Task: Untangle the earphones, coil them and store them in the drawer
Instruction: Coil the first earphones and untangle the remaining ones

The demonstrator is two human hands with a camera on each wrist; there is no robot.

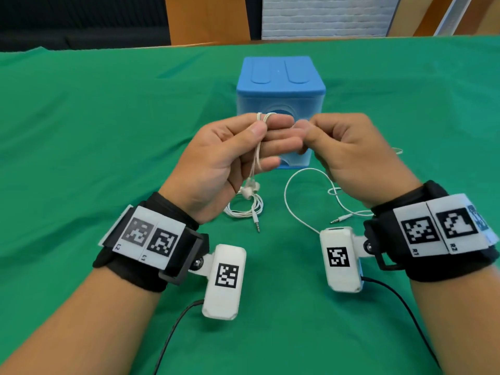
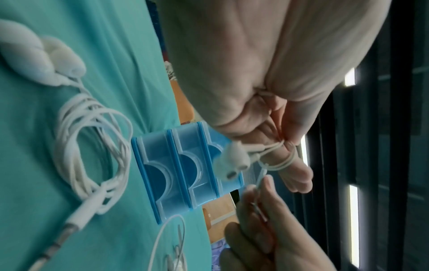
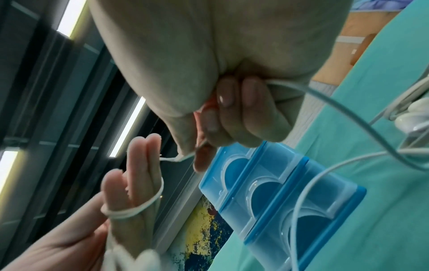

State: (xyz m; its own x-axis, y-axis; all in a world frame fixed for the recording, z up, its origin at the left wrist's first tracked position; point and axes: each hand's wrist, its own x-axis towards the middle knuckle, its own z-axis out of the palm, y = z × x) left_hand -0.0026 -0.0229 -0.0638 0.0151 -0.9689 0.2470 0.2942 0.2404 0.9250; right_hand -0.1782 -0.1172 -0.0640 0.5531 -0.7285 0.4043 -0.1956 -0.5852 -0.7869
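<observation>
Fingers (image 1: 273,136) of the left hand (image 1: 230,158) held straight and together, wound with turns of thin white earphone cord (image 1: 259,147), thumb pressing the cord against them; earbuds (image 1: 250,188) dangling below the palm. Right hand (image 1: 346,150) just beside, its fingers (image 3: 232,113) curled, thumb and forefinger pinching the running cord a short way from the wrapped loops. Rest of that cord trailing down in a wide loop to the green desk (image 1: 81,131), its plug (image 1: 341,218) lying toward the right edge under the right wrist. Second set of earphones (image 1: 244,207), already coiled, resting on the desk below the left hand. Blue drawer unit (image 1: 280,85) standing past both hands toward the far edge, drawers apparently shut. Probably mid-coiling. Risks from here: turns sliding off the straight fingertips if the thumb eases; trailing slack snagging under the right wrist camera (image 1: 341,261) or dragging into the coiled set and tangling again; too hard a pull cinching loops tight around the fingers, hard to slip off whole.
</observation>
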